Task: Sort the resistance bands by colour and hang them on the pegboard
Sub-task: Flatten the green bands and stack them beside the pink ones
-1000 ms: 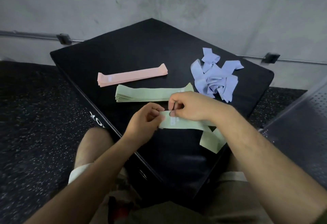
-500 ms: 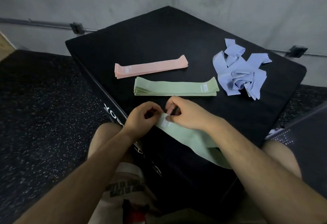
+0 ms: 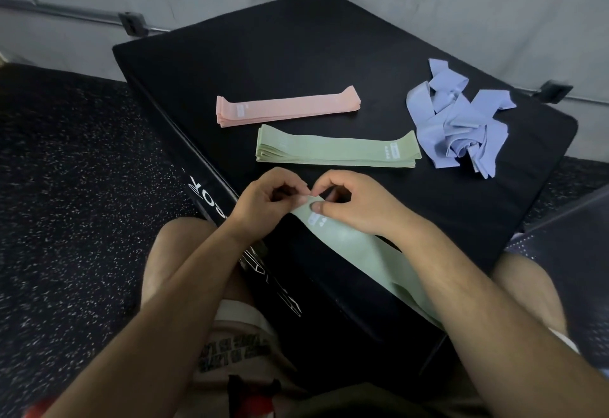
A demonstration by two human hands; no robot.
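At the centre of the frame both hands meet over the near edge of the black padded box (image 3: 296,48). The left hand (image 3: 267,200) has its grip pinched on the very end of a loose green band (image 3: 356,246), fingers curled in. The right hand (image 3: 356,203) is grasping the same end just beside it, thumb pressed on top of the band near a small white label. From there the band trails toward the lower right of the frame, passing under the right forearm and off the box's edge. Just above the hands a flat stack of green bands (image 3: 336,150) lies on the box. A flat stack of pink bands (image 3: 286,109) lies above that and slightly left, apart from it. At the upper right, just beside the green stack's right end, sits a tangled pile of lilac bands (image 3: 461,120). Dark speckled floor (image 3: 66,186) fills the left of the frame.
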